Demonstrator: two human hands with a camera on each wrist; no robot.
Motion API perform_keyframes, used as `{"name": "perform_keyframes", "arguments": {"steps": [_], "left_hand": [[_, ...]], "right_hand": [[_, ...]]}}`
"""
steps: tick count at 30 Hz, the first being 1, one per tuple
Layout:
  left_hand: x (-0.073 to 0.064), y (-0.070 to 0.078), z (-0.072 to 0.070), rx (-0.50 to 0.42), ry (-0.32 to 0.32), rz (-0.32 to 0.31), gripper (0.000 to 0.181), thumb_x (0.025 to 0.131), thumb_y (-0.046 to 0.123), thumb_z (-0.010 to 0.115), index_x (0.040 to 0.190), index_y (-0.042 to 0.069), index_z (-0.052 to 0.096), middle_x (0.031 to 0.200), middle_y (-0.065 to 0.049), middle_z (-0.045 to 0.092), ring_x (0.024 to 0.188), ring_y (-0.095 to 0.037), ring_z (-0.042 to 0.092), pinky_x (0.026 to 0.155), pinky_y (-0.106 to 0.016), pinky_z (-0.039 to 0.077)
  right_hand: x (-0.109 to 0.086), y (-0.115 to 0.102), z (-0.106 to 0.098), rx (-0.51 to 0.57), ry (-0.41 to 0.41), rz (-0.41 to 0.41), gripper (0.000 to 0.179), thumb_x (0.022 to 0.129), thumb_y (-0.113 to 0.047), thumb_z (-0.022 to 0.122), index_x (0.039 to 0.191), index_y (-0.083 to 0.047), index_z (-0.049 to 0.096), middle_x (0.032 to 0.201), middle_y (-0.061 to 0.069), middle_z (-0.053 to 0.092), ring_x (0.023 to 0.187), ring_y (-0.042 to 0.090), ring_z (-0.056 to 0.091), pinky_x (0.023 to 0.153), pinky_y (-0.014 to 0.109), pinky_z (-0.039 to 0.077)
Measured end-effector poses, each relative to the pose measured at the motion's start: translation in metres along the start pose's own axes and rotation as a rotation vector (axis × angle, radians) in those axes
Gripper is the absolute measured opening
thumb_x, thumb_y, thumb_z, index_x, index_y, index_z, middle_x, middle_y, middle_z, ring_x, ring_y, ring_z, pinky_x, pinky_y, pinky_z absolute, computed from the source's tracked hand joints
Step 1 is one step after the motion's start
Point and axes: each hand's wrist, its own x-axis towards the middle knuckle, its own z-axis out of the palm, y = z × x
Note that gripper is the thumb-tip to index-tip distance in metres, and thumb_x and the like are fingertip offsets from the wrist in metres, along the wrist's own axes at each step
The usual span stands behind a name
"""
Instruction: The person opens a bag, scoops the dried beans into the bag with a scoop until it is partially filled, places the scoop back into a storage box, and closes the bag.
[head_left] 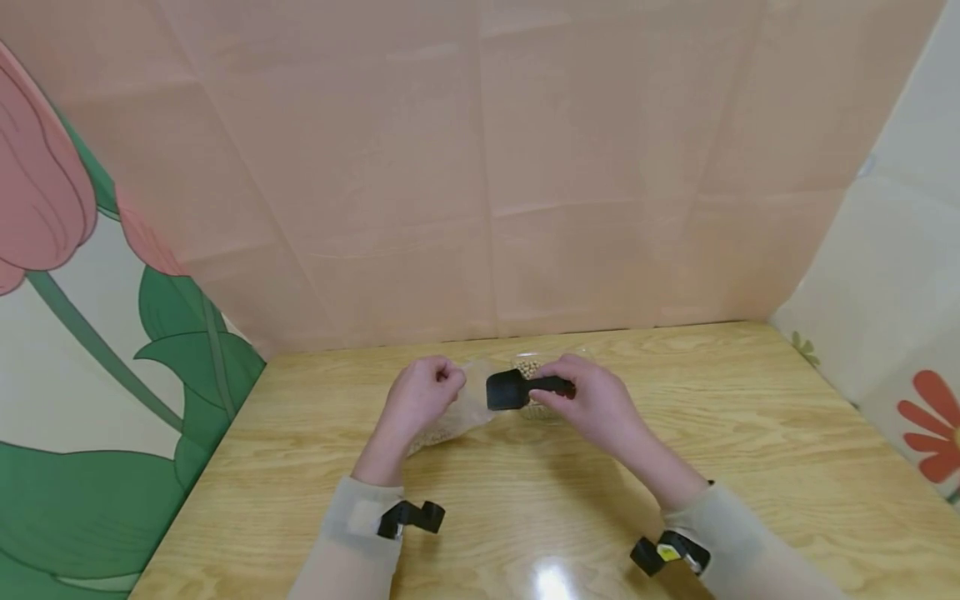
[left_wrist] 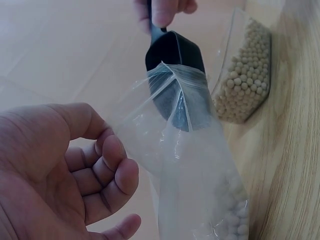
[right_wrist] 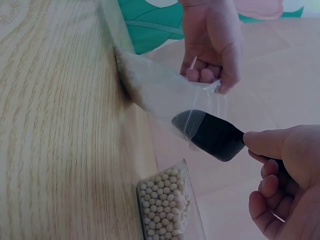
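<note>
My left hand (head_left: 423, 392) pinches the upper edge of a clear plastic bag (left_wrist: 190, 165), holding its mouth raised. Pale round beads lie in the bottom of the bag, which rests on the table. With my right hand (head_left: 592, 400) I grip the handle of a black scoop (head_left: 506, 390). In both wrist views the scoop's front end sits inside the bag's mouth, while its back part stays outside. Beside the bag stands a clear box (right_wrist: 167, 205) filled with cream-coloured beads, partly hidden under my right hand in the head view.
A wood-grain table (head_left: 300, 500) carries everything. Behind it hangs a pinkish sheet (head_left: 480, 183). A wall with painted flowers (head_left: 45, 167) stands at the left, and another pale wall (head_left: 900, 275) at the right.
</note>
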Motion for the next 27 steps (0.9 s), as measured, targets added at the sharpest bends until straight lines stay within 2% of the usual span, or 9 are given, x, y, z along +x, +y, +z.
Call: {"name": "perform_keyframes", "arguments": {"steps": [5, 14, 21, 27], "left_hand": [[0.000, -0.001, 0.000, -0.002, 0.003, 0.006, 0.024, 0.107, 0.021, 0.058, 0.093, 0.010, 0.075, 0.076, -0.001, 0.066, 0.058, -0.019, 0.046, 0.061, -0.036, 0.042], [0.000, -0.001, 0.002, 0.010, 0.005, 0.008, 0.024, 0.106, 0.019, 0.059, 0.091, 0.009, 0.074, 0.076, 0.000, 0.066, 0.058, -0.019, 0.048, 0.061, -0.036, 0.042], [0.001, 0.001, 0.002, 0.012, 0.008, 0.008, 0.023, 0.105, 0.020, 0.059, 0.091, 0.009, 0.074, 0.076, 0.000, 0.067, 0.060, -0.019, 0.050, 0.062, -0.036, 0.043], [0.002, 0.000, 0.001, 0.012, 0.004, 0.007, 0.024, 0.105, 0.020, 0.059, 0.094, 0.006, 0.075, 0.076, 0.000, 0.067, 0.061, -0.019, 0.051, 0.062, -0.036, 0.043]], "right_hand": [[-0.001, -0.004, 0.000, -0.011, 0.007, -0.014, 0.019, 0.095, -0.019, 0.089, 0.113, -0.017, 0.084, 0.097, -0.006, 0.070, 0.076, 0.013, 0.059, 0.066, 0.033, 0.050], [-0.002, -0.002, -0.008, 0.113, -0.033, 0.086, 0.019, 0.099, -0.024, 0.085, 0.117, -0.018, 0.084, 0.101, -0.002, 0.070, 0.075, 0.019, 0.056, 0.062, 0.033, 0.048], [-0.002, 0.002, -0.021, 0.173, -0.013, 0.120, 0.020, 0.100, -0.025, 0.085, 0.118, -0.019, 0.083, 0.118, 0.000, 0.077, 0.086, 0.022, 0.064, 0.066, 0.032, 0.054], [-0.003, 0.007, -0.041, 0.182, 0.003, 0.163, 0.024, 0.101, -0.031, 0.083, 0.121, -0.018, 0.083, 0.122, 0.003, 0.077, 0.095, 0.024, 0.068, 0.071, 0.033, 0.056]]}}
